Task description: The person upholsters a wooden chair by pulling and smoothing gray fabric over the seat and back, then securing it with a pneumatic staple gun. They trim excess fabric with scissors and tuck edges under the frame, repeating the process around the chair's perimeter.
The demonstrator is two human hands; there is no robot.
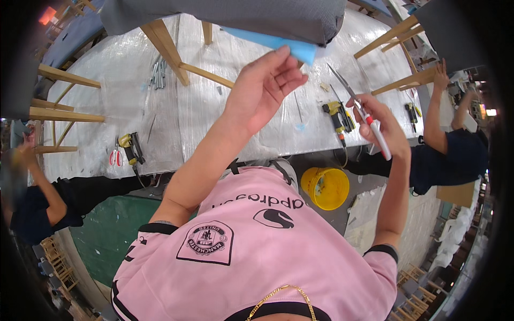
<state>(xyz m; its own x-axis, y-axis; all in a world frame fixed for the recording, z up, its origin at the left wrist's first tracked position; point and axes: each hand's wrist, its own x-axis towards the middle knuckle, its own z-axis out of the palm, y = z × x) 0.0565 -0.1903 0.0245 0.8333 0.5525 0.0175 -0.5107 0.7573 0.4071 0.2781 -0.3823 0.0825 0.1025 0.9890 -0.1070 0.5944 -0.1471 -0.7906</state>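
Observation:
My left hand (272, 80) is raised at the edge of a chair with grey upholstery (230, 16). Its thumb and fingers are pinched on the edge of a light blue sheet (297, 49) that hangs out from under the grey cover. Lower and to the right, my right hand (383, 120) grips a pair of scissors (345, 81) with red and white handles. The scissor blades point up and left toward the sheet, apart from it. The chair's wooden leg (165, 51) stands on the plastic-wrapped table (209, 117).
Staple guns (128, 147) with hoses lie on the table's near side, another staple gun (334, 115) below my right hand. Red-handled scissors (115, 155) and metal rods (158, 74) lie left. A yellow bucket (325, 188) stands below the edge. A person (455, 144) works on each side.

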